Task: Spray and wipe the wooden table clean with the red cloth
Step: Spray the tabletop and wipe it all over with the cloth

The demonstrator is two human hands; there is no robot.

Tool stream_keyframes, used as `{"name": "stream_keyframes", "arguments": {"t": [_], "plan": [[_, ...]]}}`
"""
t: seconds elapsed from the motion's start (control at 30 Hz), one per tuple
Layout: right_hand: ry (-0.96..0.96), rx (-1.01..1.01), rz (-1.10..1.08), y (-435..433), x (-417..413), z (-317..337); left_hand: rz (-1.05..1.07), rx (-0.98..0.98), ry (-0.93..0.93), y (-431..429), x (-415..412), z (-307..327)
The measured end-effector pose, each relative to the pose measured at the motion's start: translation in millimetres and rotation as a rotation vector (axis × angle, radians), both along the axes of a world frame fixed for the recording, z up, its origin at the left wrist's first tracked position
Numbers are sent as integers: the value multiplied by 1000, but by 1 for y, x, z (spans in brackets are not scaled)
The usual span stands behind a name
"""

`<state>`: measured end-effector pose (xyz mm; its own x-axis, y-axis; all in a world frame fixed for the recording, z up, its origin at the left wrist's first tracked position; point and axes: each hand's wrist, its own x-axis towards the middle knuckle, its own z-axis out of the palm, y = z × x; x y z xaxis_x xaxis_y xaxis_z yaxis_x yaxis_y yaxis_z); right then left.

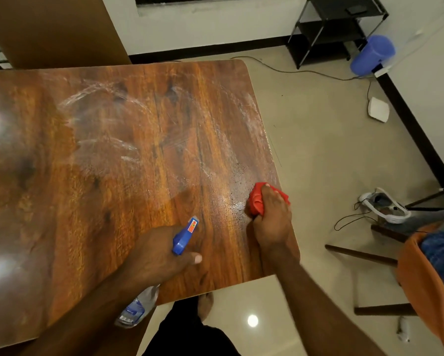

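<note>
- I see 2 hands over the glossy brown wooden table (113, 155).
- Right hand (272, 219) is curled round the bunched red cloth (257, 200), pressing it on the tabletop near the right edge, beside a wet droplet patch (235, 199).
- Left hand (159, 255) is clamped on the clear plastic spray bottle with blue trigger head (183, 238), at the near edge.
- Whitish wipe streaks (100, 98) cover the far half.

cloth (257, 200): red | table (113, 150): brown woodgrain, white streaks | spray bottle (185, 237): blue head
</note>
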<state>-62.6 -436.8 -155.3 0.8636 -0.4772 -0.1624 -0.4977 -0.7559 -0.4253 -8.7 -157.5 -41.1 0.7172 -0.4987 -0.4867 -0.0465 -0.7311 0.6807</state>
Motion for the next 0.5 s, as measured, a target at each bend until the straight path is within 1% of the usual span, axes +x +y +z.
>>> {"name": "stream_keyframes", "arguments": {"t": [0.03,0.07,0.17,0.2,0.23,0.27,0.3,0.4,0.5], "plan": [[-2,-10,24,20,1,2,14,-11,3,4,2,1],[-15,-16,97,43,-1,1,26,-23,7,7,5,1],[-50,-4,474,94,-19,-8,46,-18,-3,17,10,3],[-45,-19,597,91,-21,-11,55,-10,-7,21,12,3],[-45,-36,674,79,-17,-11,71,-15,-15,25,13,4],[-50,-67,679,61,-9,-10,88,-31,-27,29,13,3],[-51,-92,612,41,1,-6,100,-50,-35,33,14,2],[-4,-141,250,-15,40,5,97,-57,-36,45,14,-3],[42,-107,-1,-23,68,9,103,-61,-67,50,11,-6]]}}
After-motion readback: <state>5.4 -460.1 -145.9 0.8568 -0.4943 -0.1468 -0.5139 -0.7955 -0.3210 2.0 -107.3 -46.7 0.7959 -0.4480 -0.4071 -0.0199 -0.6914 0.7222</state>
